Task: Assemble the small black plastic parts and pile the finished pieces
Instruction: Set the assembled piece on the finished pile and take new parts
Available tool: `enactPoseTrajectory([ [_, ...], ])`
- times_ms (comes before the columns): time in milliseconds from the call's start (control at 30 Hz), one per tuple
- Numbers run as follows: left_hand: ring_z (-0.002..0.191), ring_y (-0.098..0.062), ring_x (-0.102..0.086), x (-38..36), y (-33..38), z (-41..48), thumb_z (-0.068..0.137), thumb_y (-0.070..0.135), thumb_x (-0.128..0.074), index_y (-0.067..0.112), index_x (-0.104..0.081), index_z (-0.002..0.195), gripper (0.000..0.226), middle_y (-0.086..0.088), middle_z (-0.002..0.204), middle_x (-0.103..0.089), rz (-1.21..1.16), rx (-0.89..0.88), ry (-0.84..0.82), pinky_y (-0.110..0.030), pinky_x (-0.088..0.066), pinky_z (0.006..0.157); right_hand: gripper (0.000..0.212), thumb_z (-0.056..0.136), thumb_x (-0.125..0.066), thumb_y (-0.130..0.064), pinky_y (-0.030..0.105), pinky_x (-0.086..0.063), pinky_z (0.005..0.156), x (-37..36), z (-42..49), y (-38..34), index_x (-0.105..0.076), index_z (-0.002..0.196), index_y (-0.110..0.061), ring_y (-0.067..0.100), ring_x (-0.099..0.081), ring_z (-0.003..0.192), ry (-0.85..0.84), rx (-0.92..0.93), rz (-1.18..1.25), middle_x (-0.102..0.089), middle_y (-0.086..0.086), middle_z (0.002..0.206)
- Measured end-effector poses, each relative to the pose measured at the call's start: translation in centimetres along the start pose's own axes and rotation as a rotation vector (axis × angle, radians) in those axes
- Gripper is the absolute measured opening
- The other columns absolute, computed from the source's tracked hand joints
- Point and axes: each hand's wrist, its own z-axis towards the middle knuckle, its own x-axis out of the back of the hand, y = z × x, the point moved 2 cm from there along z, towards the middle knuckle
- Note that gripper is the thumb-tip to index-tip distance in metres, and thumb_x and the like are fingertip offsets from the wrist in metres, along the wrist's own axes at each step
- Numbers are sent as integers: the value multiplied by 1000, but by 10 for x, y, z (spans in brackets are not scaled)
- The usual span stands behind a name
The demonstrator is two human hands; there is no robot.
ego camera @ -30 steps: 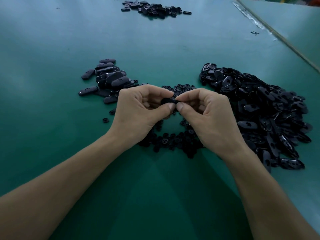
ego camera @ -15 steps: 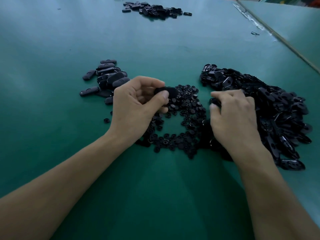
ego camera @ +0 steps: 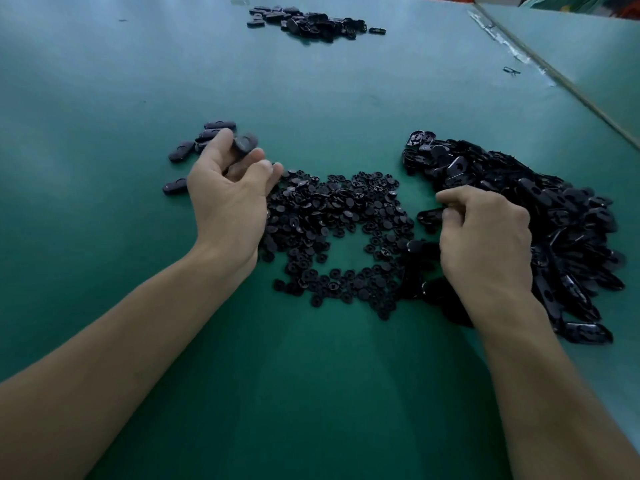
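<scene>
where countable, two hands [ego camera: 227, 202] [ego camera: 485, 244], four heaps [ego camera: 181, 151] [ego camera: 332, 209] [ego camera: 554, 216] [ego camera: 311, 24], one pinched shell [ego camera: 427, 215]

One camera gives the single view, worn on the person's head. It faces forward and steeply down on the green table [ego camera: 311, 393]. It is near: both forearms enter from the bottom corners, and the left hand [ego camera: 227, 199] and the right hand [ego camera: 485, 244] sit about mid-frame. A far heap of black parts [ego camera: 311, 22] looks small at the top edge, and a second green surface [ego camera: 588, 39] shows in the upper right corner.
</scene>
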Motion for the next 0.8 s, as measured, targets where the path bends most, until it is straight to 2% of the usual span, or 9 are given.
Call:
enactPoseTrajectory([
  [100, 97, -7, -55, 4, -2, 4, 90, -10, -61, -13, -43, 133, 47, -2, 103, -50, 107, 3, -33, -38, -53, 103, 31, 101, -51, -6, 42, -52, 96, 3, 1, -1, -68, 125, -17, 31, -65, 101, 112, 28, 61, -73, 10, 108],
  [133, 99, -6, -55, 5, -2, 4, 90, -9, -62, -11, -40, 139, 55, 0, 105, -51, 143, -7, -30, -39, -52, 104, 32, 101, -51, -6, 37, -50, 97, 3, 2, -2, -67, 126, -18, 29, -65, 101, 134, 50, 88, -72, 8, 108],
  [233, 114, -4, -60, 6, 0, 3, 90, -6, -65, 9, -32, 155, 75, 9, 130, -49, 195, -85, 13, -28, -56, 92, 31, 99, -55, -7, 24, -50, 90, 2, 0, -9, -66, 126, -19, 12, -64, 86, 148, 120, 243, -67, -4, 92],
  [300, 103, -4, -66, 4, 4, 0, 89, -2, -65, 17, -49, 140, 57, 11, 120, -57, 221, -157, -3, -27, -58, 87, 29, 96, -62, -10, 17, -53, 81, -1, -1, -12, -68, 122, -21, 1, -64, 76, 105, 124, 423, -64, -16, 85],
  [367, 80, -8, -70, 0, 5, -7, 89, 1, -65, 16, -65, 113, 28, 6, 96, -66, 217, -201, -98, -31, -61, 78, 23, 93, -67, -10, 23, -58, 75, -7, -3, -16, -71, 111, -24, 4, -68, 75, -14, 78, 646, -68, -14, 85],
  [433, 75, -12, -71, -7, 7, -20, 91, 3, -66, 16, -69, 98, 15, 4, 85, -69, 221, -231, -247, -29, -61, 67, 21, 90, -70, -4, 24, -57, 70, -12, -5, -22, -71, 97, -23, 11, -71, 73, -147, 49, 867, -73, -4, 84],
  [500, 77, -14, -72, -16, 7, -34, 90, 10, -69, 17, -71, 97, 11, 3, 85, -73, 250, -225, -379, -27, -61, 63, 20, 89, -70, 0, 20, -54, 67, -15, -8, -28, -69, 92, -20, 12, -72, 70, -254, 29, 1061, -74, 0, 79],
  [600, 76, -18, -75, -23, 3, -47, 88, 11, -72, 16, -73, 98, 11, 0, 85, -77, 307, -188, -483, -31, -62, 64, 12, 86, -71, -6, 19, -53, 66, -19, -12, -33, -67, 90, -16, 12, -71, 69, -342, -5, 1244, -74, 1, 76],
  [800, 73, -20, -75, -22, -1, -49, 89, 0, -71, 14, -72, 103, 20, -7, 83, -77, 237, -147, -474, -28, -60, 63, 9, 89, -73, -7, 21, -54, 67, -21, -13, -33, -68, 89, -14, 12, -70, 70, -294, 24, 1181, -74, 1, 76],
])
